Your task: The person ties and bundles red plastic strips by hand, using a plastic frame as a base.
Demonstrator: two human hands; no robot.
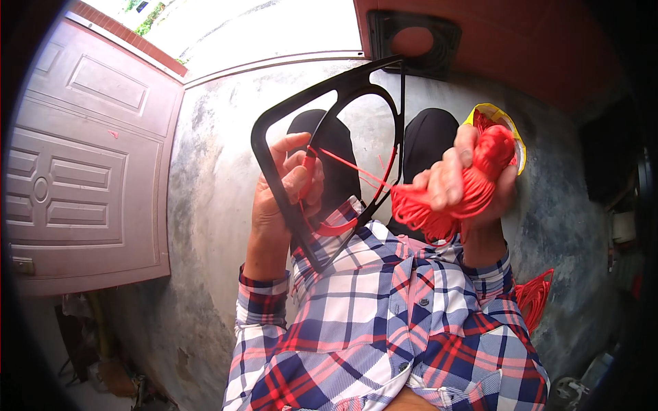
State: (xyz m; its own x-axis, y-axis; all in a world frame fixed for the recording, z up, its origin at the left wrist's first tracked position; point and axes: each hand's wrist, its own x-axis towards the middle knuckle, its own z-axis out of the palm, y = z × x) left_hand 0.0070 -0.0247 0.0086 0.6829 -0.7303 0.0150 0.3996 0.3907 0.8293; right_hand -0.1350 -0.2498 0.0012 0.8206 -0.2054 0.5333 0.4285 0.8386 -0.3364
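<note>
My left hand (269, 198) grips a flat black frame (348, 83) with a large round opening, held tilted above my lap. Its fingers close on the ring's left side, where red cord is wound around it. More red winding (336, 228) covers part of the ring's lower curve. My right hand (449, 175) is closed around a thick bundle of red cord (488, 164), its loops hanging below the fingers. A strand runs from this bundle across the opening to the ring beside my left fingers.
A yellow-rimmed container (522, 147) with red cord stands beyond my right hand. Another red cord bundle (534, 299) lies by my right elbow. A second black frame (439, 41) with a round hole is at the far side. On the left is a pinkish panelled door (82, 157).
</note>
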